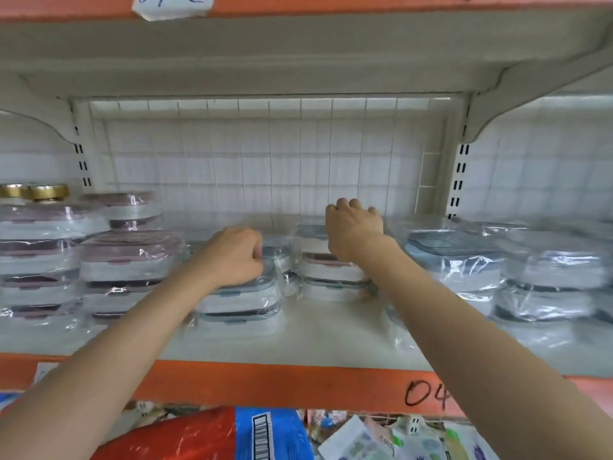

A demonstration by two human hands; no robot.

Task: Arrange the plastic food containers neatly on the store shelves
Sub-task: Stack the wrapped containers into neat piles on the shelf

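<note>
At frame centre the left hand [237, 257] curls onto the front stack [240, 302], fingers pinching its wrap; the right hand [353, 229] curls over the rear stack [331, 273] just beside it. Best to slide both stacks square together, gripping lids, not film; the wrap looks slippery.
</note>
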